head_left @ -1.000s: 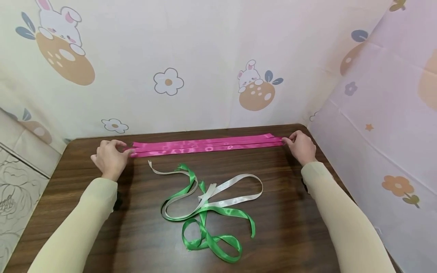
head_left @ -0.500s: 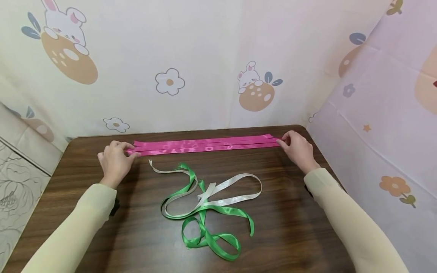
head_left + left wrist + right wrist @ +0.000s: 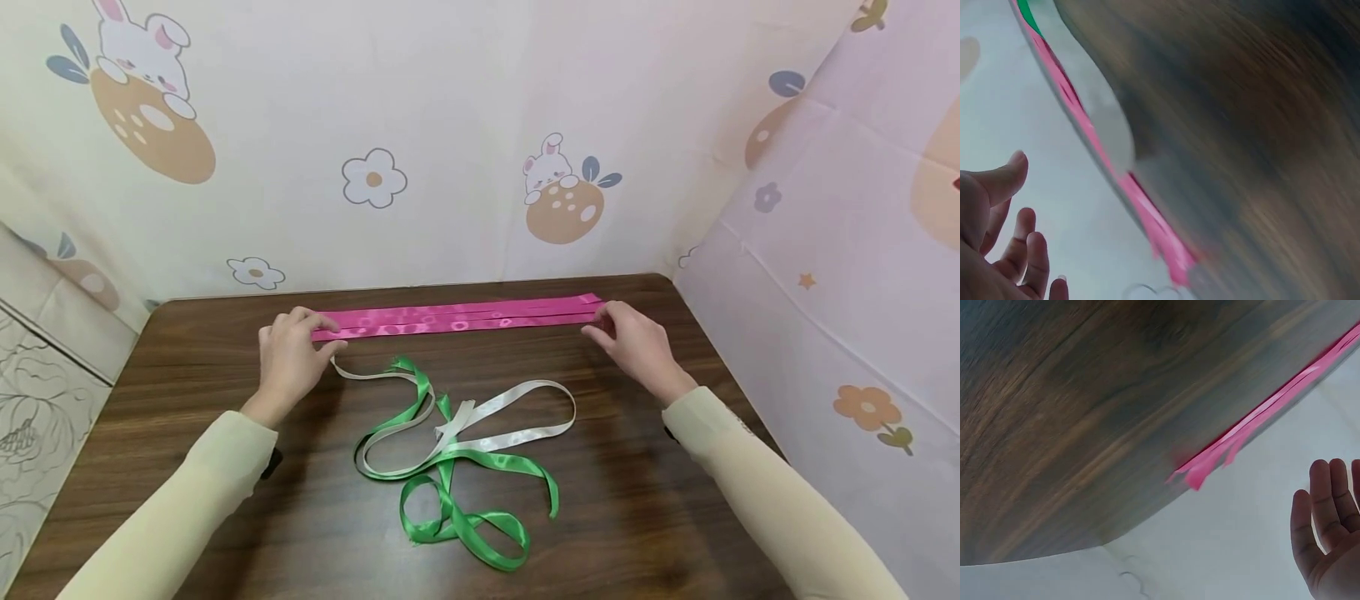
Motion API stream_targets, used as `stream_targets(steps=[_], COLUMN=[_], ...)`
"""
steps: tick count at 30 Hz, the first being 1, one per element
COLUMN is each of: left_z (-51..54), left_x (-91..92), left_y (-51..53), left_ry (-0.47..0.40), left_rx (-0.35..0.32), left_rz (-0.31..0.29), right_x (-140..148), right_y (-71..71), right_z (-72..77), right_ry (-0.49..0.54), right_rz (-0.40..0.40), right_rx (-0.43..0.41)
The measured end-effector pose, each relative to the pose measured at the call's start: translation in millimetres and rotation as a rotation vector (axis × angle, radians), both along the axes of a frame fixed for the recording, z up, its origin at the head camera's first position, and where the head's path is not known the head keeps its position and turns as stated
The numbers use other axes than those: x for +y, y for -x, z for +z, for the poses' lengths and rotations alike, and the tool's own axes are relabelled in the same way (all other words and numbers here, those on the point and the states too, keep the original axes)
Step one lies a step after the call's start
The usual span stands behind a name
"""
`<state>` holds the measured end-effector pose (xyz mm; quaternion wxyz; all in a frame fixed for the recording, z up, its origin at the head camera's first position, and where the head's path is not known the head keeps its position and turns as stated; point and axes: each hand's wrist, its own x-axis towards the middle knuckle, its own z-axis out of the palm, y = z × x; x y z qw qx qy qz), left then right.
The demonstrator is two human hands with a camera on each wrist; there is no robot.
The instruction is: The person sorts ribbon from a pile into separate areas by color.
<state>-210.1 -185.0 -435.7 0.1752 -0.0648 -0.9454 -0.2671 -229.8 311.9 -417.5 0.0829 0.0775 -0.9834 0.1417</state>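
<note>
Pink ribbons (image 3: 450,318) lie flat side by side in a long strip along the back of the table. My left hand (image 3: 291,352) hovers by the strip's left end, covering part of it in the head view; thumb and fingers stand apart. In the left wrist view that hand (image 3: 1013,250) holds nothing. At the right end, my right hand (image 3: 637,343) is just in front of the strip. Its fingers (image 3: 1322,506) are loosely extended and hold nothing in the right wrist view. Closer to me, a white ribbon (image 3: 517,439) and a green ribbon (image 3: 517,465) lie in loose, overlapping loops.
The dark wooden table (image 3: 600,517) meets a patterned wall covering (image 3: 450,100) behind the pink strip. Another patterned sheet (image 3: 840,292) hangs along the right side. Pale floral fabric (image 3: 45,433) borders the table's left edge.
Both hands have let go of the pink strip's ends. The left has moved inward to the right, the right inward to the left. The white and green ribbons lie as before.
</note>
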Motion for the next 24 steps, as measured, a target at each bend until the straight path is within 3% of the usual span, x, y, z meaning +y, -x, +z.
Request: stream_targets(steps=[12,24], left_z=[10.1,-6.6], left_x=[45.7,69.3], left_y=[-4.0,-8.3], left_ry=[0.052,0.184], left_rx=[-0.035,-0.142], left_rz=[-0.313,-0.622], right_x=[-23.8,-38.9], right_y=[-26.0,-46.5], right_z=[1.2,-8.5], right_ry=[-0.011,-0.020], right_rz=[0.131,0.205], right_rx=[0.021,0.005])
